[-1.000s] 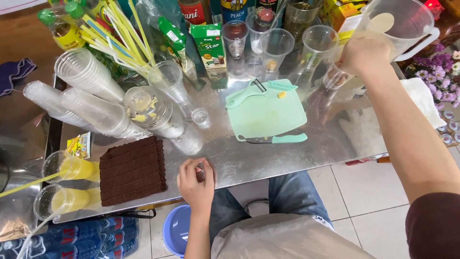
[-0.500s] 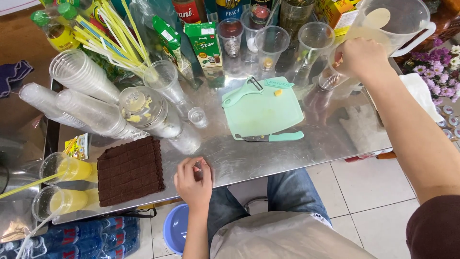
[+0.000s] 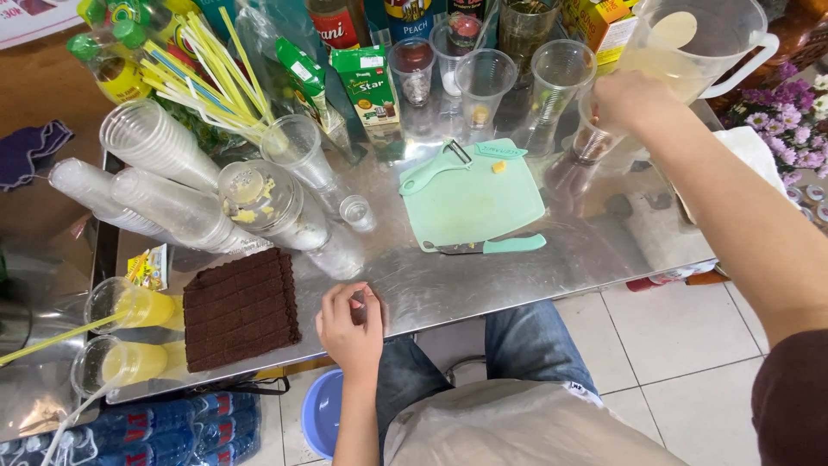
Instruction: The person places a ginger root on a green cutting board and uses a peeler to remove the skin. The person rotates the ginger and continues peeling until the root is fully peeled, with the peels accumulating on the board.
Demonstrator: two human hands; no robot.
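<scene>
Steel surface point(image 3: 535, 276) carries cups; the right hand point(image 3: 625, 99), grip wrapped on the tilted clear pitcher point(image 3: 690, 43), seems mid-pour. Left hand point(image 3: 349, 324) rests curled, holding nothing. Next calls for steady aim over the plastic cup point(image 3: 595, 129).

Steel table point(image 3: 535, 276) (white tiled floor point(image 3: 673, 345))

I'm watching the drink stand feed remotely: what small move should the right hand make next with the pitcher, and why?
Probably tilt the pitcher a little further toward the clear cup beside it. The right hand grips the pitcher raised and leaning, pale liquid inside, while the left hand rests at the table edge.
</scene>
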